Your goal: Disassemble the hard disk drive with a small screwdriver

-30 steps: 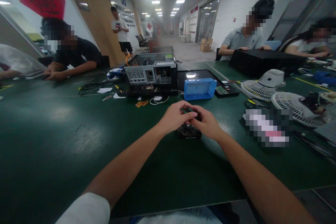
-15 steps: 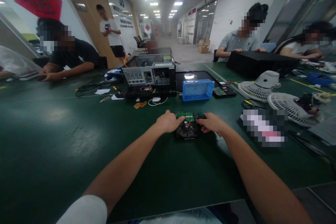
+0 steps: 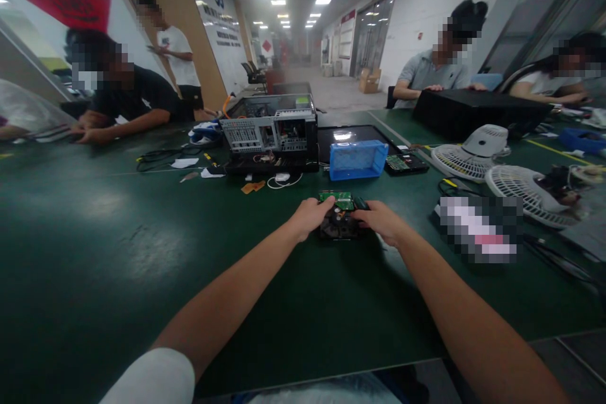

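Left hand [image 3: 308, 218] grips a hard drive [image 3: 337, 228] between its fingers. Near them, right hand [image 3: 379, 219] clasps a dark handle [image 3: 360, 203].

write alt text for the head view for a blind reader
A left hand touches a black device with a green circuit board at a green table, while the right hand holds a dark object beside it. Beyond stand an open computer case and a blue bin.

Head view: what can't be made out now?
In the head view:
Hard drive: left edge hidden by the left hand, whose grip is unclear too.
Dark object: partly covered by the right hand, too small to name.
Pixelated item: surface blocked out.
White-clad person: cut off by left edge.
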### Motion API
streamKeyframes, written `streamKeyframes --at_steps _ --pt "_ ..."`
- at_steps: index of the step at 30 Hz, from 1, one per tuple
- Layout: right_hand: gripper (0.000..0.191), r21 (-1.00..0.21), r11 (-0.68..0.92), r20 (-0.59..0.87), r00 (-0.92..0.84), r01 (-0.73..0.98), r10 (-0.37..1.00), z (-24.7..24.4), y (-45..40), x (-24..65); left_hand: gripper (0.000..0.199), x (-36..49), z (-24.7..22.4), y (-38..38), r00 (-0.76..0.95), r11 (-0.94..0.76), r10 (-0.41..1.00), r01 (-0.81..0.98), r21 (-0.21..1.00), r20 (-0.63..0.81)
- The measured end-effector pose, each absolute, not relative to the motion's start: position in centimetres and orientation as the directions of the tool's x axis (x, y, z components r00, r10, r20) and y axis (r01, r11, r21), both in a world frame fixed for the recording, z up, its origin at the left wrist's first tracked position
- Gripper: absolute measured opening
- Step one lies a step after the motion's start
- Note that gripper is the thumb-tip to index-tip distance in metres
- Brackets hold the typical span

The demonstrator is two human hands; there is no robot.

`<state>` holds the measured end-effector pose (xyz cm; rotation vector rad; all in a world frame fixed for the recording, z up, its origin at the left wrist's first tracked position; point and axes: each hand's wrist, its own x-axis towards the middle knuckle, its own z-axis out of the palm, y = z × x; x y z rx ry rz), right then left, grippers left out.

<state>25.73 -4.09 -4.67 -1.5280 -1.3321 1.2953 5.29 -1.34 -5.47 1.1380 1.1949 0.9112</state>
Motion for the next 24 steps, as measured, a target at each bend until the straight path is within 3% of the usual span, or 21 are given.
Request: streamKeyframes --at_steps 4,7,13,19,24 --pt "0.011 -0.965 -0.249 -0.253 -0.041 0.083 0.967 -4.5 -4.1 25.7 0.037 5.1 -5.0 -1.0 0.18 0.308 0.937 -0.013 0.951 -0.301" --pt "0.015 -0.957 -0.289 -0.288 -0.032 -0.016 0.957 -4.3 -4.0 25.9 0.027 4.8 -4.5 -0.6 0.159 0.362 0.928 -0.164 0.918 -0.337" --pt "0.024 -0.944 -0.291 -0.3 0.037 -0.155 0.953 -3.6 -4.0 26.0 0.015 5.2 -4.7 0.1 0.09 0.34 0.939 -0.379 0.861 -0.331" --pt "0.026 -0.951 -0.25 -0.261 0.037 -0.185 0.965 -3.4 -4.0 25.9 0.025 6.7 -4.6 -1.3 0.216 0.422 0.897 -0.675 0.605 -0.385" --pt "0.025 -0.988 -0.134 -0.136 0.031 -0.072 0.99 -4.2 -3.9 25.4 0.044 7.0 -4.1 -2.5 0.37 0.508 0.859 -0.706 0.494 -0.355"
